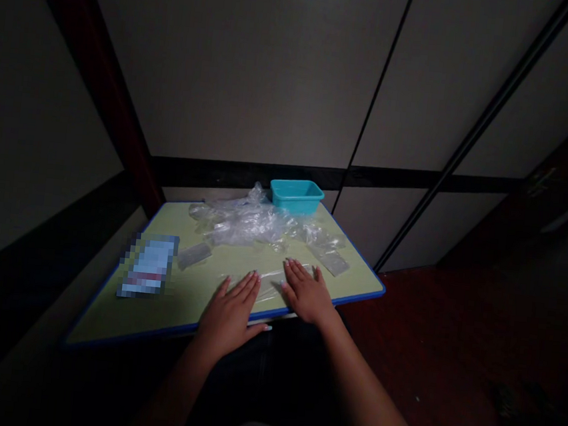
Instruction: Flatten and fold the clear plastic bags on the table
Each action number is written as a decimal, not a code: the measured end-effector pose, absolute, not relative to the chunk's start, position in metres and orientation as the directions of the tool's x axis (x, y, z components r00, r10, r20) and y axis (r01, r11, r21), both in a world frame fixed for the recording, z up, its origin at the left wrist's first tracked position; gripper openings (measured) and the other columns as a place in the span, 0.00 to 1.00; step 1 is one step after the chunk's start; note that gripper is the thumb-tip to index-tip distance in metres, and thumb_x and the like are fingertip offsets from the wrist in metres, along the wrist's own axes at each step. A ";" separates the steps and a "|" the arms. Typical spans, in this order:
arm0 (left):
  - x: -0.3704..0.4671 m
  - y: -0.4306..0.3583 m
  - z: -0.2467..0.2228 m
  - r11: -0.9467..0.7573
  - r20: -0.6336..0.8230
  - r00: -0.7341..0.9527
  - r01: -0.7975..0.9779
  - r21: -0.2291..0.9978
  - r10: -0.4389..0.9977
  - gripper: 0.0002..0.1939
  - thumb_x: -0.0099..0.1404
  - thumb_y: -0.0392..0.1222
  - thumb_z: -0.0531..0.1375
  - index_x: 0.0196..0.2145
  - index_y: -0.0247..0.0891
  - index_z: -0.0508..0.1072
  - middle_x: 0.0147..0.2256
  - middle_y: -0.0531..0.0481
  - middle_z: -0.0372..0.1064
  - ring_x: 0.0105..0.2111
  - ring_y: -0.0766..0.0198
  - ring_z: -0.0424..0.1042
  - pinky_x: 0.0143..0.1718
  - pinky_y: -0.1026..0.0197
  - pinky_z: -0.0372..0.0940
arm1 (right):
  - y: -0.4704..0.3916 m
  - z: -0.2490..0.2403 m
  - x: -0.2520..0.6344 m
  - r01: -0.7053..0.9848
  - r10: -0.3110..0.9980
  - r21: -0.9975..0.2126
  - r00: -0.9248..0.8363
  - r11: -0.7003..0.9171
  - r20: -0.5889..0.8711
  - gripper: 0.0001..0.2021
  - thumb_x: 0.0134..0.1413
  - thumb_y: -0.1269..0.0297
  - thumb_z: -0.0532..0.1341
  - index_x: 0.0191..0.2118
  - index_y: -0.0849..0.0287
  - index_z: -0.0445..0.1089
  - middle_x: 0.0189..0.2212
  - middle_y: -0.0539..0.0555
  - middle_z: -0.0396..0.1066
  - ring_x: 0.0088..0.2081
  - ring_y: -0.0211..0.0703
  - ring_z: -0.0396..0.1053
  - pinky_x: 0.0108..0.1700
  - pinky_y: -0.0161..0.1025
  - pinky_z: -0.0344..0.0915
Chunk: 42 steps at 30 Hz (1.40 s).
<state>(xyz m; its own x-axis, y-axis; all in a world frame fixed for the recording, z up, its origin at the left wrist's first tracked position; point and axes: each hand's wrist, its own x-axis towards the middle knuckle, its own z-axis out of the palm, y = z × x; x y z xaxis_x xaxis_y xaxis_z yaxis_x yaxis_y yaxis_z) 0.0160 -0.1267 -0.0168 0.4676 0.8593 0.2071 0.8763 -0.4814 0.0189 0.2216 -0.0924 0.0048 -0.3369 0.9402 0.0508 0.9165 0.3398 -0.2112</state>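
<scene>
A clear plastic bag (pixel 269 286) lies flat at the near edge of the small table (pixel 153 317). My left hand (pixel 231 312) rests palm down on its left part, fingers stretched out and the thumb reaching over the table's blue edge. On its right part lies my right hand (pixel 306 292), flat with its fingers extended. Both palms hide portions of the plastic. Behind them sits a loose heap of crumpled clear plastic bags (pixel 243 222). Flat folded plastic pieces lie on either side, one on the left (pixel 194 255) and one on the right (pixel 332 260).
A turquoise plastic basket (pixel 295 197) stands at the table's back edge, against the panelled wall. A blurred-out bluish packet (pixel 149 267) lies at the left side. Dark red floor (pixel 428 334) shows to the right.
</scene>
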 end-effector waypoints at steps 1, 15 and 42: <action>0.016 -0.127 -0.017 -0.481 0.205 0.467 0.876 0.020 0.860 0.39 0.62 0.56 0.56 0.64 0.33 0.54 0.65 0.39 0.48 0.65 0.52 0.48 0.64 0.42 0.40 | -0.090 0.006 0.226 0.923 0.944 -0.198 -0.329 0.329 0.037 0.29 0.66 0.51 0.38 0.67 0.57 0.43 0.67 0.54 0.41 0.68 0.44 0.40 0.64 0.62 0.36; 0.015 -0.128 -0.014 -0.482 0.198 0.467 0.876 0.033 0.862 0.40 0.62 0.57 0.56 0.65 0.35 0.51 0.66 0.41 0.46 0.66 0.52 0.46 0.64 0.42 0.41 | -0.083 0.002 0.238 0.958 0.967 -0.137 -0.255 0.254 0.009 0.29 0.66 0.47 0.36 0.68 0.50 0.42 0.69 0.56 0.35 0.68 0.49 0.31 0.63 0.65 0.30; 0.111 -0.131 0.000 -0.321 0.080 0.314 0.942 0.096 0.946 0.66 0.42 0.67 0.68 0.67 0.27 0.44 0.67 0.30 0.34 0.66 0.41 0.28 0.64 0.37 0.33 | -0.088 -0.008 0.244 0.948 0.945 -0.135 -0.257 0.287 0.203 0.25 0.67 0.59 0.36 0.68 0.51 0.41 0.68 0.49 0.40 0.68 0.43 0.35 0.64 0.64 0.32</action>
<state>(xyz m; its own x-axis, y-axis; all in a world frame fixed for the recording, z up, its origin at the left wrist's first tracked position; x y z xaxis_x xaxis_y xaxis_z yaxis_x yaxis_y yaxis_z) 0.1113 -0.1309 -0.0002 0.3138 0.9461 0.0801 0.9423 -0.3206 0.0959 0.2443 -0.0880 -0.0083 -0.2572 0.9449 0.2026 0.9483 0.2871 -0.1353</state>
